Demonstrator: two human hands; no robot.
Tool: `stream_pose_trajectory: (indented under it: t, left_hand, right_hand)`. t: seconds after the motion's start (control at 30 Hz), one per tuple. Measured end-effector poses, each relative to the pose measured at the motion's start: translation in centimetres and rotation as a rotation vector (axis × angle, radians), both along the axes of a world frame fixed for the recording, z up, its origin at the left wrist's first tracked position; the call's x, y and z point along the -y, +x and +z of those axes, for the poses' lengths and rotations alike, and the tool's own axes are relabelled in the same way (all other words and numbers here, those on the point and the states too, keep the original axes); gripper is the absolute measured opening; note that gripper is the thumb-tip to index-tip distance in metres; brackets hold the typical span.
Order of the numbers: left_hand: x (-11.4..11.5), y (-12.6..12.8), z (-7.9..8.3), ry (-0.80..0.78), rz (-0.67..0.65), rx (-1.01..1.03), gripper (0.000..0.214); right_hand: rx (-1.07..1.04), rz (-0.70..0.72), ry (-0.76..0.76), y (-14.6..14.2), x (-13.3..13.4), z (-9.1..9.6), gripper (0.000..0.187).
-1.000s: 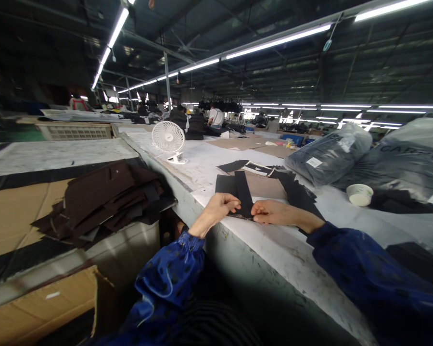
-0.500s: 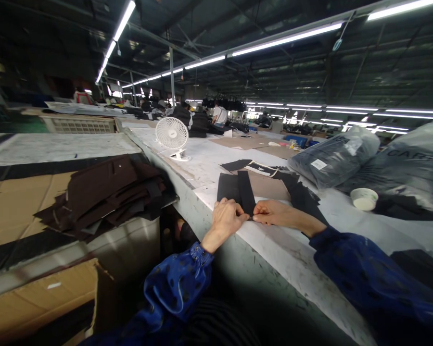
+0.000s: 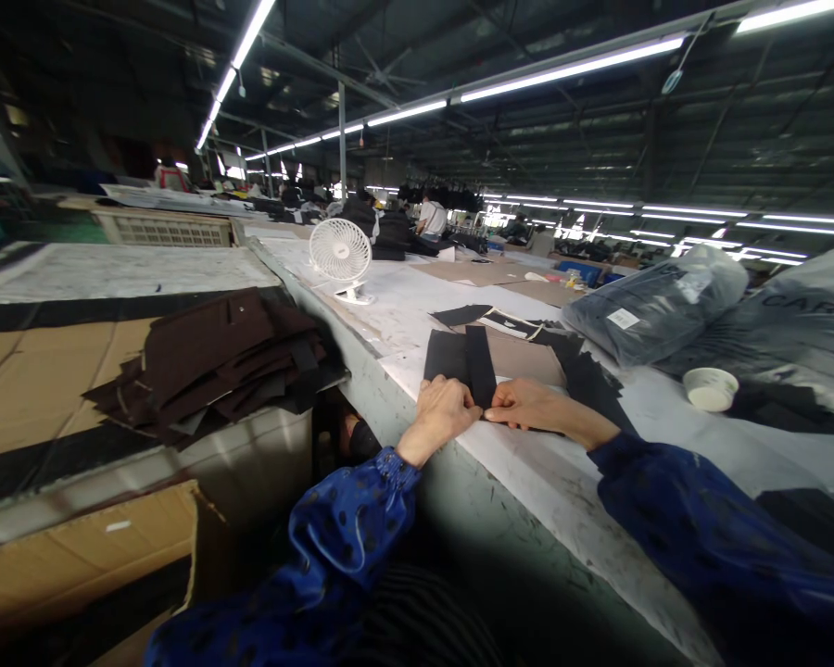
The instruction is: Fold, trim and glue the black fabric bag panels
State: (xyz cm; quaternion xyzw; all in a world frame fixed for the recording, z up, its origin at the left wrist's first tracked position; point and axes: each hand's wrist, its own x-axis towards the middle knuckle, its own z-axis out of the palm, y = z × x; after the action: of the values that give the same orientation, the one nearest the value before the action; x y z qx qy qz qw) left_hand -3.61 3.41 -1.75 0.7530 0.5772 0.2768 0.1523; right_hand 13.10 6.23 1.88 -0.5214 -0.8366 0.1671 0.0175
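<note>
A black fabric piece [image 3: 447, 356] lies at the near edge of the white table, with a darker black strip [image 3: 482, 363] across its right side. My left hand [image 3: 446, 408] rests on the fabric's near end, fingers curled and pinching close to the strip's lower end. Right beside it, my right hand [image 3: 528, 405] pinches the same near edge, thumb and fingertips pressed together. The fingertips of both hands almost meet and cover the gripped edge. Behind them lie a brown-grey panel [image 3: 524, 357] and a black piece with a pale-edged frame [image 3: 511, 323].
A white clip fan [image 3: 340, 250] stands on the table's left edge. Dark brown fabric pieces [image 3: 215, 361] are heaped on the lower left surface, above an open cardboard box [image 3: 90, 565]. To the right are plastic-wrapped bundles [image 3: 657, 301] and a white bowl [image 3: 710, 389]. A person [image 3: 432, 219] stands far back.
The view has shifted slightly, so the scene sits a little to the right. Both hands stay at the fabric's near edge, and the right fingers have edged closer to the left ones.
</note>
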Motion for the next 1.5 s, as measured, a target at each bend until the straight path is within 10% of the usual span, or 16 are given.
stream_pose_trajectory:
  t: [0.23,0.8,1.5]
  left_hand:
    - [0.0,0.1,0.0,0.019,-0.013,0.002,0.014]
    - [-1.0,-2.9,-1.9,0.036,-0.174,0.522,0.026]
    - [0.2,-1.9,-1.4,0.087,0.017,0.242,0.012]
  right_hand:
    - [0.021,-0.016,0.224,-1.5,1.1,1.6,0.017]
    - [-0.289,0.16,-0.27,1.5,-0.8,-0.2,0.021]
    - [-0.194,0.059,-0.144,0.4,-1.2,-1.3,0.018]
